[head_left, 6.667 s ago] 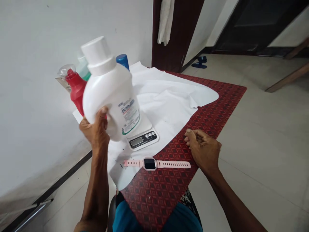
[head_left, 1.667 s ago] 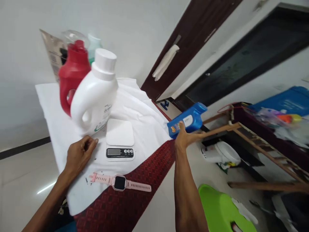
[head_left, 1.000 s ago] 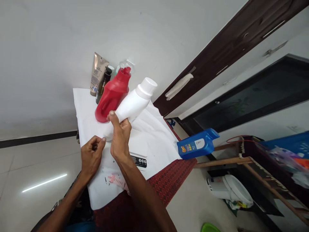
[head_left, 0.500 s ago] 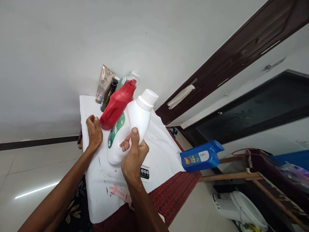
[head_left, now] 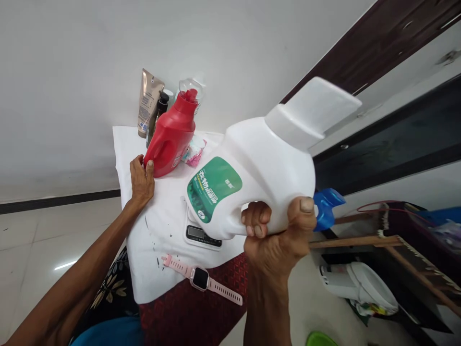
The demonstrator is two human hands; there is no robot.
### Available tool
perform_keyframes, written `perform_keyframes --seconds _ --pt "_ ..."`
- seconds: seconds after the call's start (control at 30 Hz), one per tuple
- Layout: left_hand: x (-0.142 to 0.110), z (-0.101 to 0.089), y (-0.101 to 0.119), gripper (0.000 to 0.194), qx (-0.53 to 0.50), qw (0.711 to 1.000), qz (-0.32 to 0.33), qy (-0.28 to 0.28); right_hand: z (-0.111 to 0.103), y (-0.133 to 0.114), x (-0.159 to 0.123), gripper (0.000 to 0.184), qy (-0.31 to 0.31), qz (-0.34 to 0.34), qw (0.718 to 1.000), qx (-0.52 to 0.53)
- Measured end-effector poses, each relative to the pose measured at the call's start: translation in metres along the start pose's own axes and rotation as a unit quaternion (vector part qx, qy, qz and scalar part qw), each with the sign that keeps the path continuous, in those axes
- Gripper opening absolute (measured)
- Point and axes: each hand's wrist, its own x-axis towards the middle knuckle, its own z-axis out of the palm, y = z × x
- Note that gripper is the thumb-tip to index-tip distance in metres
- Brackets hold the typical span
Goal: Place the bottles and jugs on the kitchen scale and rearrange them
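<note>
My right hand (head_left: 279, 233) grips the handle of a large white laundry liquid bottle (head_left: 266, 158) with a green label and a white cap. The bottle is raised and tilted, its cap towards the upper right. Behind its lower end, partly hidden, lies a small digital scale (head_left: 196, 234) on the white cloth (head_left: 144, 269). My left hand (head_left: 141, 180) rests against the lower left of a red detergent bottle (head_left: 171, 137), thumb apart from the fingers. A clear cap covers the red bottle's spout area.
A beige tube (head_left: 148, 103) and a dark pump bottle (head_left: 158, 113) stand by the wall. A pink-strapped smartwatch (head_left: 200, 278) lies at the cloth's front edge. Behind the red bottle is a pink-and-white packet (head_left: 195, 151). A blue bottle (head_left: 326, 209) shows at the right; a white bucket (head_left: 367, 283) is beyond.
My right hand has lifted the white bottle up, right and nearer the camera, uncovering more of the scale and the smartwatch. My left hand stays beside the red bottle.
</note>
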Motion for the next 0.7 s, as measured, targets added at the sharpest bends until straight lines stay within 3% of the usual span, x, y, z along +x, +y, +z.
perform_keyframes --seconds 0.27,0.5,0.7 --pt "0.003 0.005 -0.004 0.068 0.033 0.999 0.014 0.001 -0.036 0.031 0.024 0.068 0.049 0.007 0.999 -0.001" --pt "0.005 0.006 -0.007 0.073 0.048 0.999 0.025 0.0 -0.049 0.046 0.034 0.07 0.027 0.022 0.999 0.018" --pt "0.006 0.002 -0.003 0.07 0.056 0.998 0.017 -0.01 -0.056 0.051 0.039 0.069 -0.033 0.031 0.999 -0.006"
